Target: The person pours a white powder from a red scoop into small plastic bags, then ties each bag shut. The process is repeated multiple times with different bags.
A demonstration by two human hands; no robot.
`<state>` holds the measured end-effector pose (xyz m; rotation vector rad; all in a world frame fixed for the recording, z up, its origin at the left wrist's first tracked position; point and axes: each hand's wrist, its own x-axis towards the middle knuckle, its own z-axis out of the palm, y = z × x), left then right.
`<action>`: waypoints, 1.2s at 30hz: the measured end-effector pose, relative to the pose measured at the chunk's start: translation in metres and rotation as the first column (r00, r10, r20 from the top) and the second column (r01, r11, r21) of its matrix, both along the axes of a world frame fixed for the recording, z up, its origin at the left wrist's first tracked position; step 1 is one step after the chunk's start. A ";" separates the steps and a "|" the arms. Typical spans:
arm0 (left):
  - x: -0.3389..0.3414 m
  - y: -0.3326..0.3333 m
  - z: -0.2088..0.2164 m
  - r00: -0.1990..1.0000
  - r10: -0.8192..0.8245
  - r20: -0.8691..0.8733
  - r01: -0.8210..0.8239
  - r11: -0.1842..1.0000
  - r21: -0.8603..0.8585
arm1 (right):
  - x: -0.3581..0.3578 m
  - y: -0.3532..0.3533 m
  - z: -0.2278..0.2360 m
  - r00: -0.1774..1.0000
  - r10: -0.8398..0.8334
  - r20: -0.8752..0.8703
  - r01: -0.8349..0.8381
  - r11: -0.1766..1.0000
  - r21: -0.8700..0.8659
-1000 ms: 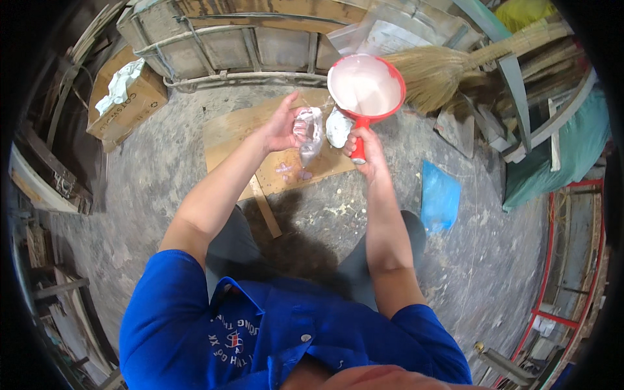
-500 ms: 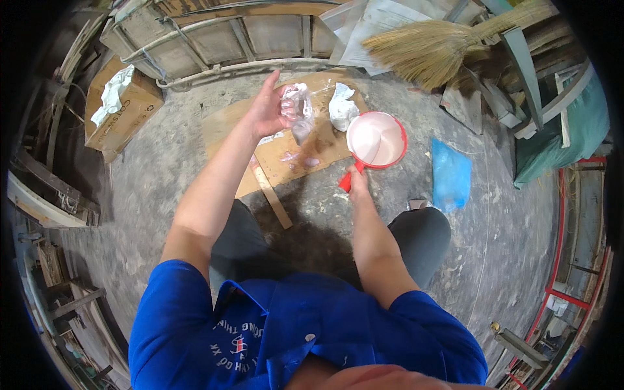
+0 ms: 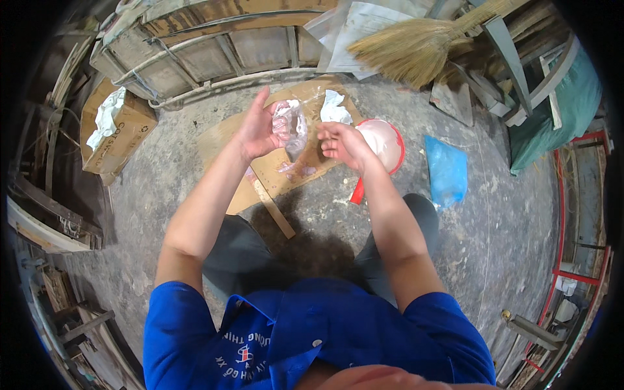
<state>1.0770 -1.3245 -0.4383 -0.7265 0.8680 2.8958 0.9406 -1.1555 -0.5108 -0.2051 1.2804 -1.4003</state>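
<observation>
a: item one, and its proper handling?

b: clear plastic bag (image 3: 297, 138), white-smeared near the top, held above the cardboard sheet (image 3: 224, 146). a light, steady, unsqueezed hold seemed best for such limp film, with the free hand close by to support it.

a: position against the fingers?

b: left hand (image 3: 263, 130): fingers curled against the bag's left side, thumb raised clear. right hand (image 3: 344, 144): fingers loosely spread, holding nothing, just right of the bag, apart from it.

a: adjoining items?

b: red-rimmed pan (image 3: 402, 155), partly behind the right wrist; crumpled white cloth (image 3: 332, 108), beyond that hand.
</observation>
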 end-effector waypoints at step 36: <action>-0.045 0.016 -0.033 0.995 0.023 0.098 -0.009 0.991 -0.137 | -0.041 -0.013 0.038 0.905 0.011 -0.424 -0.032 0.999 -0.043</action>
